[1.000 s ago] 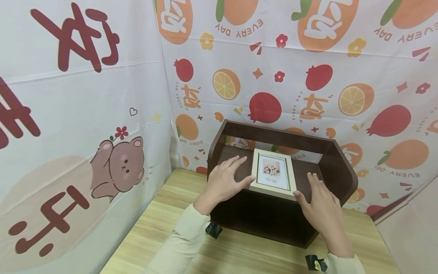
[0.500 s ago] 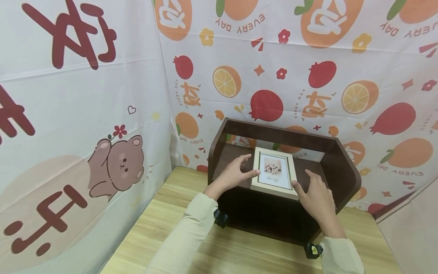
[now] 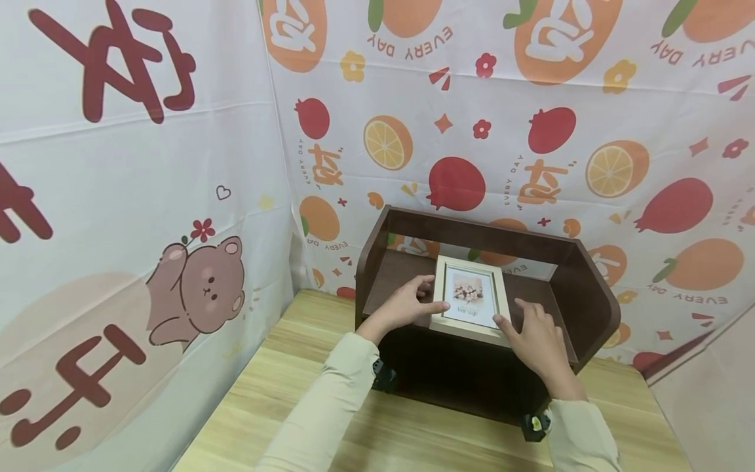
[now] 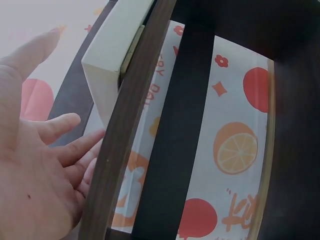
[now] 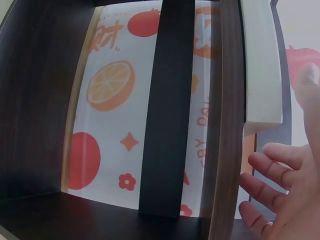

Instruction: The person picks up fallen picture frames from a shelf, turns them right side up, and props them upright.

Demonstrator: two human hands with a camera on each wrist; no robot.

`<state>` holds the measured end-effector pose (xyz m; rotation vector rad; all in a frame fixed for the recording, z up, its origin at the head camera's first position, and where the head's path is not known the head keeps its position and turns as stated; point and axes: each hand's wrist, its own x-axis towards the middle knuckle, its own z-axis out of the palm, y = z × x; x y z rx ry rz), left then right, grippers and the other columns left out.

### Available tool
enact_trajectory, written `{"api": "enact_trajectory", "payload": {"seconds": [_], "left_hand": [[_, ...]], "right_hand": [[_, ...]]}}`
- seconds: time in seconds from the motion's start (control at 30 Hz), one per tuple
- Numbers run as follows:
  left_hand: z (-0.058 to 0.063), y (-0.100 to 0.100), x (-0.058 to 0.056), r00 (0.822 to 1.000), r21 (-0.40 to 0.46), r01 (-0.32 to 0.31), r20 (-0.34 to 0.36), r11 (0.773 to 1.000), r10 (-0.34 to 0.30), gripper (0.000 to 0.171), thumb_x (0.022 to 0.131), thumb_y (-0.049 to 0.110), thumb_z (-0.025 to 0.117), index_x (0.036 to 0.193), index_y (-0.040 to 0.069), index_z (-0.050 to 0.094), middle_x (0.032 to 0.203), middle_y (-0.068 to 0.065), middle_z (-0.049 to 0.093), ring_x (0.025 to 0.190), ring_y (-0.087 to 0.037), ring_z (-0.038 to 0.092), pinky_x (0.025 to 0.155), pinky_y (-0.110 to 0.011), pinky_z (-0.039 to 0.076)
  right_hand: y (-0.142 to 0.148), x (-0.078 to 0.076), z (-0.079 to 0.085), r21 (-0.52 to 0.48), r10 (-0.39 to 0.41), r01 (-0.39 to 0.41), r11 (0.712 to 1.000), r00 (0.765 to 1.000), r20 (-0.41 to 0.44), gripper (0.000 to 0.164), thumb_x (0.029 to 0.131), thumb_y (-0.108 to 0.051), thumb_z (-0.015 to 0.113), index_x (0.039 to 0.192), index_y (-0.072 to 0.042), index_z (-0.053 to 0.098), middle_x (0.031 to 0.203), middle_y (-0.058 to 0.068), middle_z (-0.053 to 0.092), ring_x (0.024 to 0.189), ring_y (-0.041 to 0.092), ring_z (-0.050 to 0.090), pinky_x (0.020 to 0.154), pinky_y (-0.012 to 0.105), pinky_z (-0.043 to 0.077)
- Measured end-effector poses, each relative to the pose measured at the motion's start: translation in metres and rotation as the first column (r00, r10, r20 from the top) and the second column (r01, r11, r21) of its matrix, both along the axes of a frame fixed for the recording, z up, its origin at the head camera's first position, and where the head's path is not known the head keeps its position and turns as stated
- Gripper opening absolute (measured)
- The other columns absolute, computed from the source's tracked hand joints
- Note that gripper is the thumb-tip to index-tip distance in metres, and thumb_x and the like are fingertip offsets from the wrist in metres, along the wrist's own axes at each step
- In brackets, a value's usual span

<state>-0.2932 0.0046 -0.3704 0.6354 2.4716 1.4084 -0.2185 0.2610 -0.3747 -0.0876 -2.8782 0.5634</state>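
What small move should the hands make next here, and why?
Probably bring the left hand and right hand inward against the frame's sides: it lies on the shelf between them, and both wrist views show spread fingers with a gap to it.

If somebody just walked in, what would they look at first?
Probably the bright fruit-print cloth hanging behind everything, and the brown bear printed on the left-hand cloth. Next might come the pale picture frame with its flower picture, lying on top of the dark shelf unit, with the left hand and right hand at either side of it.
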Motion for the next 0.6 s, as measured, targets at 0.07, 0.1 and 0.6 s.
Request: {"api": "enact_trajectory", "payload": {"seconds": [0.07, 0.1, 0.6], "left_hand": [[-0.001, 0.000, 0.000, 1.000, -0.009, 0.001, -0.003, 1.000, -0.001, 0.080, 0.087, 0.045, 0.068, 0.151, 0.014, 0.032, 0.146, -0.011, 0.045, 0.134, -0.029, 0.044, 0.106, -0.049, 0.040], [0.000, 0.001, 0.000, 1.000, -0.011, 0.002, -0.002, 1.000, -0.002, 0.079, 0.087, 0.044, 0.069, 0.151, 0.014, 0.032, 0.146, -0.011, 0.045, 0.134, -0.029, 0.044, 0.106, -0.049, 0.040], [-0.007, 0.001, -0.008, 1.000, -0.048, 0.020, -0.022, 0.999, -0.021, 0.071, 0.086, 0.036, 0.073, 0.145, 0.011, 0.043, 0.142, -0.009, 0.051, 0.129, -0.026, 0.048, 0.106, -0.043, 0.042]], "right_hand": [[0.001, -0.002, -0.001, -0.007, 0.007, -0.007, 1.000, 1.000, 0.022, 0.080, 0.095, -0.059, 0.047, 0.144, 0.004, 0.037, 0.144, 0.032, 0.036, 0.127, 0.052, 0.037, 0.097, 0.066, 0.032], [0.002, -0.003, -0.002, -0.007, 0.011, -0.010, 1.000, 1.000, 0.027, 0.080, 0.095, -0.060, 0.046, 0.144, 0.004, 0.038, 0.144, 0.032, 0.036, 0.127, 0.052, 0.037, 0.097, 0.066, 0.032], [0.009, -0.012, -0.010, -0.021, 0.069, -0.068, 0.997, 0.994, 0.089, 0.082, 0.094, -0.062, 0.045, 0.140, 0.005, 0.043, 0.141, 0.032, 0.040, 0.122, 0.049, 0.039, 0.095, 0.064, 0.033]]}}
